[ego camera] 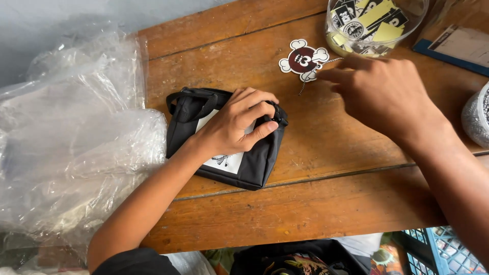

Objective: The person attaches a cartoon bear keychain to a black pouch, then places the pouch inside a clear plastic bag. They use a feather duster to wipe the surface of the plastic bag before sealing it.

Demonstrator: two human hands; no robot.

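your left hand [237,125] sits closest, fingers curled and thumb pinching the zipper end of the small black pouch bag [224,137], pressing it flat on the wooden table [316,168] so it cannot slide. the bag lies near the table's middle, its white printed panel face up and strap folded at the top. your right hand [382,94] reaches left with fingertips closing on the thin cord of the round die-cut hang tag [304,60], which lies just beside the clear tub of cards [374,23]. crumpled clear plastic bags [71,137] pile at the left.
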